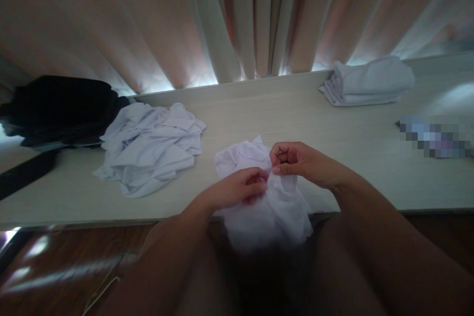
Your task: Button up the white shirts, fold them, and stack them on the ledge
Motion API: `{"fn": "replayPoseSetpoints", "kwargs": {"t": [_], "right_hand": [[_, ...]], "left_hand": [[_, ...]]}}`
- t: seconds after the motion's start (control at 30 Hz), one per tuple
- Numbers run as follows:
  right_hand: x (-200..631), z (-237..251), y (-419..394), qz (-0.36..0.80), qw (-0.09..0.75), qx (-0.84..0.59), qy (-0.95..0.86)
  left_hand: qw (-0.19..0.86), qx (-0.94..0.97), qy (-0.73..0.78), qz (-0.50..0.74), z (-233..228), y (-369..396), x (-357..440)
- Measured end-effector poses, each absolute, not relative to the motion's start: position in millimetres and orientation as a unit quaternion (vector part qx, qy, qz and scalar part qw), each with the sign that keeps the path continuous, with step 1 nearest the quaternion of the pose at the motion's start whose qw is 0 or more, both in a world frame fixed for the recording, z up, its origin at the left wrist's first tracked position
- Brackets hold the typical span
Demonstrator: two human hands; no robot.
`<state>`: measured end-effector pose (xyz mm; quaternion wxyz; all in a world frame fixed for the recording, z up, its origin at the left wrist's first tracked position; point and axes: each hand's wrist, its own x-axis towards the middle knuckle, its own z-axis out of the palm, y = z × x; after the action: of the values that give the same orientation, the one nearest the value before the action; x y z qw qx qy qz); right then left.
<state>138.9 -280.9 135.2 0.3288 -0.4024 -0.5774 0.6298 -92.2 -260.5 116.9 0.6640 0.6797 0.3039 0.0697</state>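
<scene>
A crumpled white garment (pixel 266 207) lies at the near edge of a pale wooden table (pixel 333 128) and hangs partly over it toward me. My left hand (pixel 239 188) pinches its fabric from the left. My right hand (pixel 296 160) pinches the same fabric from the right, fingertips nearly meeting those of the left hand. Both hands sit on top of the garment.
A loose heap of white cloth (pixel 151 145) lies left of centre. A folded white stack (pixel 366 81) rests at the back right. Dark clothing (pixel 59 108) is piled at far left. Curtains (pixel 244 15) hang behind the table. A blurred object (pixel 435 136) lies at right. Wooden floor (pixel 55 261) shows below.
</scene>
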Motion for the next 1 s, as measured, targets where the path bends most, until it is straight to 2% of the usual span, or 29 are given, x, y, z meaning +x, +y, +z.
{"fn": "replayPoseSetpoints", "kwargs": {"t": [0.3, 0.47, 0.63, 0.7, 0.87, 0.93, 1.0], "right_hand": [[142, 138, -280, 0.641, 0.308, -0.379, -0.592], [150, 140, -279, 0.603, 0.283, -0.397, -0.632], [150, 135, -277, 0.545, 0.248, -0.407, -0.69], [146, 131, -274, 0.496, 0.257, -0.428, -0.71], [120, 130, -276, 0.223, 0.399, -0.534, -0.712], [102, 129, -284, 0.221, 0.36, -0.541, -0.727], [83, 124, -293, 0.249, 0.245, -0.553, -0.756]], "left_hand": [[0.622, 0.744, 0.238, 0.055, 110, -260, -90], [0.565, 0.762, 0.292, 0.122, 119, -254, -102], [0.559, 0.763, 0.301, 0.118, 123, -256, -110], [0.568, 0.746, 0.314, 0.148, 120, -258, -111], [0.6, 0.62, 0.402, 0.305, 111, -257, -113], [0.611, 0.565, 0.424, 0.356, 110, -257, -113], [0.624, 0.538, 0.417, 0.384, 111, -257, -113]]}}
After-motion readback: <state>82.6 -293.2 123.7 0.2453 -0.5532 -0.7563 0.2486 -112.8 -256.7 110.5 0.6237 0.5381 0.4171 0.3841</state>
